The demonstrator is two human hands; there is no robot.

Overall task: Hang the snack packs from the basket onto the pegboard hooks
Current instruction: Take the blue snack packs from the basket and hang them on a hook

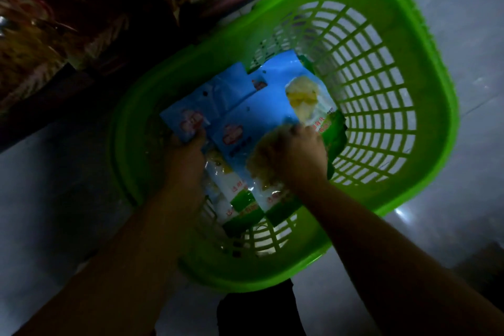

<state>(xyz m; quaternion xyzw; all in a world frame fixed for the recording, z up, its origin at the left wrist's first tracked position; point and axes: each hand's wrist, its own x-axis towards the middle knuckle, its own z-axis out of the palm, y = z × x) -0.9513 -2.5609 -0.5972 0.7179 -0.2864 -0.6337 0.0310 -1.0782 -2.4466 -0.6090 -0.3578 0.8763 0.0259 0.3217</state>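
A bright green slotted basket sits on the pale floor below me. Inside lie several blue, white and green snack packs, overlapping at the basket's left half. My left hand reaches in and pinches the corner of the leftmost blue pack. My right hand lies on the middle packs with fingers curled down into them, gripping a pack with a yellow picture. The pegboard hooks are out of sight.
A dark shelf packed with bagged goods runs across the upper left, its base edge close to the basket's far rim. Grey tiled floor surrounds the basket. The scene is dim and blurred.
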